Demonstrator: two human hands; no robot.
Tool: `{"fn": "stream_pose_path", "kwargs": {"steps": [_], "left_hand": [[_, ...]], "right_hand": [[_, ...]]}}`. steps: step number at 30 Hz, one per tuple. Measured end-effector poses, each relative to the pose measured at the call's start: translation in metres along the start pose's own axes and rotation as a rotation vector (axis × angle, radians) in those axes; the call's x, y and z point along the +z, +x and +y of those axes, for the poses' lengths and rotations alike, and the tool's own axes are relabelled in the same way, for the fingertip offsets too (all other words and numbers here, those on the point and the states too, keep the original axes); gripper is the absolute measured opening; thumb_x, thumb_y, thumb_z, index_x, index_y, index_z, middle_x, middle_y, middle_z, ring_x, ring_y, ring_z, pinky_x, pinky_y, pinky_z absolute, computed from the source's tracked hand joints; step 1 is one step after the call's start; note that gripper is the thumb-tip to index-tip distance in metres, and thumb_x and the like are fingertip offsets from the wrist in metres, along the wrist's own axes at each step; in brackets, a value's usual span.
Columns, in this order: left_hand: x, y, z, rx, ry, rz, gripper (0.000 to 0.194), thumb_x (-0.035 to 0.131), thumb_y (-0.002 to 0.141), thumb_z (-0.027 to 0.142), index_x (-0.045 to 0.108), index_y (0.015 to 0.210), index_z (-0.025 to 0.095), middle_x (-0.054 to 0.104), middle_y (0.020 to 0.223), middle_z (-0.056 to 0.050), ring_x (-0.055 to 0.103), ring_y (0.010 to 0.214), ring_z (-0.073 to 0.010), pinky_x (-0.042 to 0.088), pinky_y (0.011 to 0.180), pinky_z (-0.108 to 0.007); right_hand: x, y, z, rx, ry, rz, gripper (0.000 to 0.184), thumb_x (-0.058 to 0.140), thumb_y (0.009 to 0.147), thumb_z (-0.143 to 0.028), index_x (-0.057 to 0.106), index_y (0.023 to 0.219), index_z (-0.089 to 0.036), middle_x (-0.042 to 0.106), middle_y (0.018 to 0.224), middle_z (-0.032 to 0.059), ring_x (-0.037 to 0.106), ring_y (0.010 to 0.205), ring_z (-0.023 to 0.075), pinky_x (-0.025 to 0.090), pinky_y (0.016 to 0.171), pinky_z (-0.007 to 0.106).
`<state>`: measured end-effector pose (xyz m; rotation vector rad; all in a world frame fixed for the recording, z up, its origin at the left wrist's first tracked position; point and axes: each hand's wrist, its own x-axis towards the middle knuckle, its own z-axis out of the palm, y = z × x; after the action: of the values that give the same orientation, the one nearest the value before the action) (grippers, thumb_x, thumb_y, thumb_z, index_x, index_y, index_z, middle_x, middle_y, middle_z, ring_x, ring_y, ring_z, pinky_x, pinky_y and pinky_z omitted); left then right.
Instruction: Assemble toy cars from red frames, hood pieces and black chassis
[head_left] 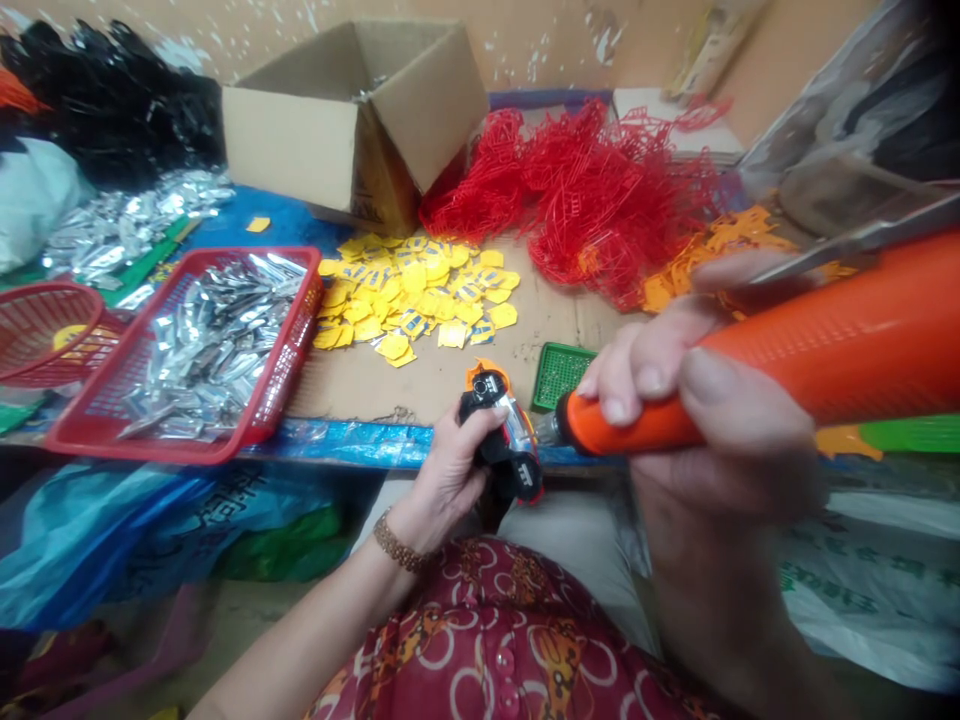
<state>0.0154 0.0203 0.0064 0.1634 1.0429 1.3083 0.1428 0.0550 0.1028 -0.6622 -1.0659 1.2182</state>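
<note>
My left hand point(455, 455) is closed round a small black plastic toy part point(501, 432) with silver, red and orange pieces on it. It is held over the table's front edge. My right hand point(697, 400) wraps round an orange electric screwdriver point(817, 340), which lies nearly level across the right side. The screwdriver's metal tip point(551, 428) points left and meets, or almost meets, the side of the toy part; the exact contact is too small to tell. Just behind the tip lies a small green basket point(562, 372).
Yellow pieces point(420, 285) are heaped mid-table. A red basket point(259, 425) of silver parts stands left, beside a round red basket point(49, 330). Behind are an open cardboard box point(292, 140) and a tangle of red plastic frames point(592, 190). Orange pieces point(720, 250) lie at right.
</note>
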Motion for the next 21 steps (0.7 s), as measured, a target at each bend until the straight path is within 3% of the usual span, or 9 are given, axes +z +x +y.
{"fn": "stream_pose_path", "kwargs": {"steps": [11, 17, 21], "left_hand": [[0.004, -0.002, 0.001, 0.036, 0.016, 0.052, 0.032, 0.081, 0.062, 0.019, 0.063, 0.087, 0.014, 0.064, 0.071, 0.001, 0.059, 0.066, -0.0125, 0.046, 0.067, -0.027], [0.003, 0.0, 0.004, 0.084, 0.046, -0.018, 0.033, 0.083, 0.063, 0.019, 0.064, 0.09, 0.013, 0.067, 0.075, 0.0, 0.059, 0.066, -0.0114, 0.047, 0.066, -0.025], [-0.003, 0.0, 0.005, 0.048, -0.033, -0.073, 0.036, 0.085, 0.064, 0.023, 0.066, 0.093, 0.014, 0.069, 0.077, 0.0, 0.061, 0.065, -0.0111, 0.05, 0.067, -0.024]], "right_hand": [[-0.001, 0.0, 0.002, -0.12, -0.156, -0.085, 0.024, 0.052, 0.07, -0.009, 0.043, 0.082, -0.028, 0.048, 0.056, -0.0132, 0.05, 0.042, 0.0074, 0.048, 0.048, 0.027], [-0.009, -0.003, 0.002, -0.087, -0.034, -0.138, 0.034, 0.056, 0.075, -0.008, 0.051, 0.102, -0.028, 0.053, 0.061, -0.0116, 0.051, 0.046, 0.0096, 0.049, 0.056, 0.031], [-0.011, 0.003, -0.012, -0.133, -0.079, -0.065, 0.017, 0.061, 0.073, -0.012, 0.054, 0.074, -0.027, 0.043, 0.057, -0.0077, 0.045, 0.044, 0.0089, 0.05, 0.051, 0.03]]}}
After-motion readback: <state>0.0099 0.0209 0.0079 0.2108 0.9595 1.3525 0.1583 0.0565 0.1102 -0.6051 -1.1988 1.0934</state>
